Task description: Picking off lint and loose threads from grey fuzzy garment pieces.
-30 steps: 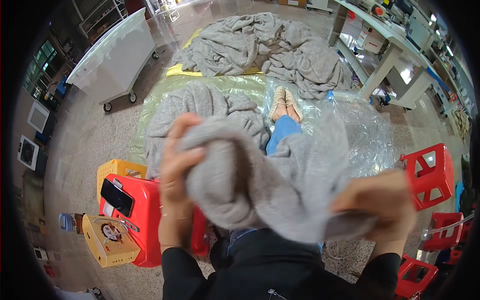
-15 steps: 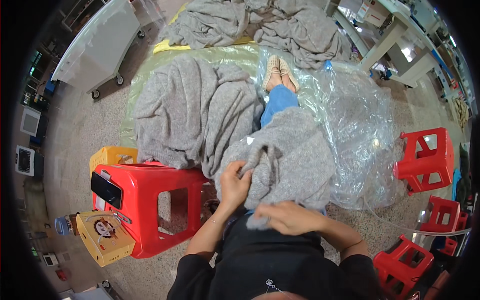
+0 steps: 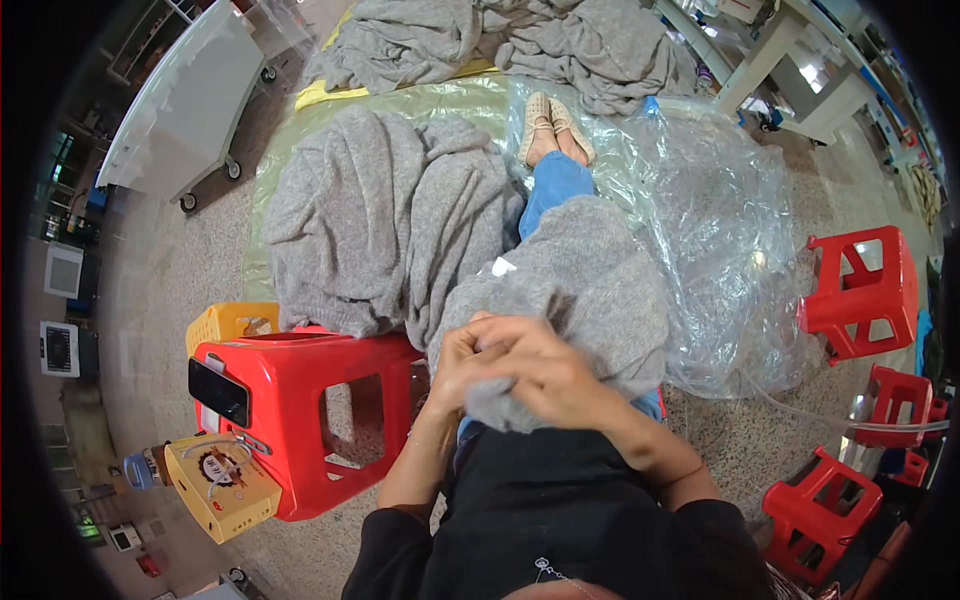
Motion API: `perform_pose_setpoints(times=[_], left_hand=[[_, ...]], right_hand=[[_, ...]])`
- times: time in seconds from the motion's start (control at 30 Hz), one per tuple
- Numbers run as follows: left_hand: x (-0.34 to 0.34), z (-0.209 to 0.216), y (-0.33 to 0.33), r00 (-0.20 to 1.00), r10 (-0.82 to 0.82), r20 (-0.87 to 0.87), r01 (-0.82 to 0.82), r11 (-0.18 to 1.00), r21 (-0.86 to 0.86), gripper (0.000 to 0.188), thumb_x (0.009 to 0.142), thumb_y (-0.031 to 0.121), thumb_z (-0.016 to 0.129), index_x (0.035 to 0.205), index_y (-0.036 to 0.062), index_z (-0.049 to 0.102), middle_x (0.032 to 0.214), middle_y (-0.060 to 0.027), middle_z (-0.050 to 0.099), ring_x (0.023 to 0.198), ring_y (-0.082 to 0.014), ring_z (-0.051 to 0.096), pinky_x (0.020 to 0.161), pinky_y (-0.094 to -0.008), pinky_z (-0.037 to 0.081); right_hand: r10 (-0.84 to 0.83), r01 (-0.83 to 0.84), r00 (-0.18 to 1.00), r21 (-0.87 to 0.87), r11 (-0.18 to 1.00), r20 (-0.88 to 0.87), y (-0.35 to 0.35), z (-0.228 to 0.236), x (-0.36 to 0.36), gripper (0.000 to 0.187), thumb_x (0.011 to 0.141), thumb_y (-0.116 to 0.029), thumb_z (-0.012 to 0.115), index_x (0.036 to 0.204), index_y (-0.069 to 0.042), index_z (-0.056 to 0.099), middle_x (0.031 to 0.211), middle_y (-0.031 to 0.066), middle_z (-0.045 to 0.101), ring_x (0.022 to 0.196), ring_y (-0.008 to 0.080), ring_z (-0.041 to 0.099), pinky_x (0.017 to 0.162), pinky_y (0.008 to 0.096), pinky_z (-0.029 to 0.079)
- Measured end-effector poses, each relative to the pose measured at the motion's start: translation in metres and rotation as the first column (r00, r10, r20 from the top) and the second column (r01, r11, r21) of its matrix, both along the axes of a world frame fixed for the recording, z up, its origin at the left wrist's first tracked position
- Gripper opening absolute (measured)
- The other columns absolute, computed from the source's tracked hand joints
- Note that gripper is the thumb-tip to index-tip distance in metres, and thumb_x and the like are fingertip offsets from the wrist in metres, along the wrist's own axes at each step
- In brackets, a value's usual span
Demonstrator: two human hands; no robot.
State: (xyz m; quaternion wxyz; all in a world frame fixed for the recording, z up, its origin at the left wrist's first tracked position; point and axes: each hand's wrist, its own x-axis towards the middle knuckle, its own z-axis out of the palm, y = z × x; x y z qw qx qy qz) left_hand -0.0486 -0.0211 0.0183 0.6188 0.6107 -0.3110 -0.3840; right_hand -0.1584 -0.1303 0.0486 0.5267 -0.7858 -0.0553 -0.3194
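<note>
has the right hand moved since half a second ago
Yes, the right hand has moved left and forward, closer to the red stool at the left.

- The person's left grip [image 3: 455,365], a bare hand, clasps soft grey knitted cloth [image 3: 605,285] that spreads over the lap.
- The right grip [image 3: 550,370], also a bare hand, crosses over the left one, with a bunched fold of the cloth showing below its fingers.
- A rumpled grey knitted heap [image 3: 345,220] lies just left of the blue denim trouser leg [image 3: 556,185].
- At left, a glossy red plastic stool [image 3: 290,400] bears a flat black phone [image 3: 219,391]; a yellow cardboard box [image 3: 240,500] sits beside it.
- Crinkled clear plastic sheeting [image 3: 725,300] covers floor on the right.
</note>
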Motion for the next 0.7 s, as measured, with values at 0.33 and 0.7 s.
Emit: perform_pose_setpoints(times=[0.33,0.7], left_hand=[[-0.014,-0.014,0.002,0.978,0.210,0.000,-0.207,0.966,0.155,0.016,0.076,-0.010,0.063,0.090,-0.0021,0.065,0.085,0.0002,0.063,0.076,-0.0043,0.054,0.066,-0.0191,0.043],[-0.019,-0.026,-0.003,0.844,0.473,-0.252,-0.463,0.880,0.105,0.011,0.075,-0.007,0.061,0.082,0.0012,0.063,0.069,0.0017,0.060,0.056,-0.0012,0.050,0.051,-0.0162,0.038]], right_hand=[[-0.070,0.091,0.921,0.038,0.995,-0.384,-0.026,-0.019,-0.026,0.027,0.073,0.007,0.060,0.097,-0.005,0.062,0.091,0.0101,0.056,0.077,0.0269,0.059,0.066,0.0344,0.047],[-0.044,0.034,0.948,-0.037,0.999,-0.316,-0.006,-0.019,-0.019,0.031,0.068,0.010,0.058,0.096,-0.003,0.060,0.084,0.0117,0.053,0.072,0.0310,0.058,0.061,0.0367,0.046]])
